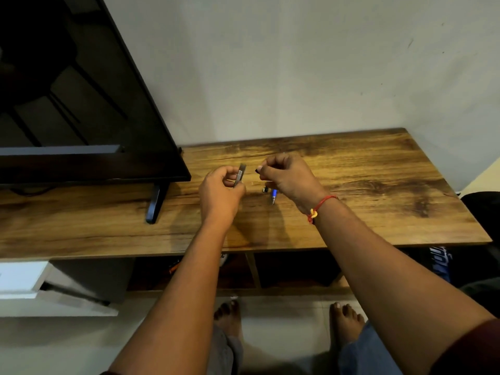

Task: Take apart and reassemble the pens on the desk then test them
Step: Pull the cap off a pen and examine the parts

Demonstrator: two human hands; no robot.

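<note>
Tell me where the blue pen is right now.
Head view: the blue pen lies on the desk, right of centre, partly under the right hand, with a small dark part just left of it.

The left hand and right hand hover close together, each curled into a pinch.

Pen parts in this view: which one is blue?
The short blue piece with a pointed tip, lying on the wooden desk below the right hand. The left hand holds a grey barrel; the right pinches a small black part.
</note>
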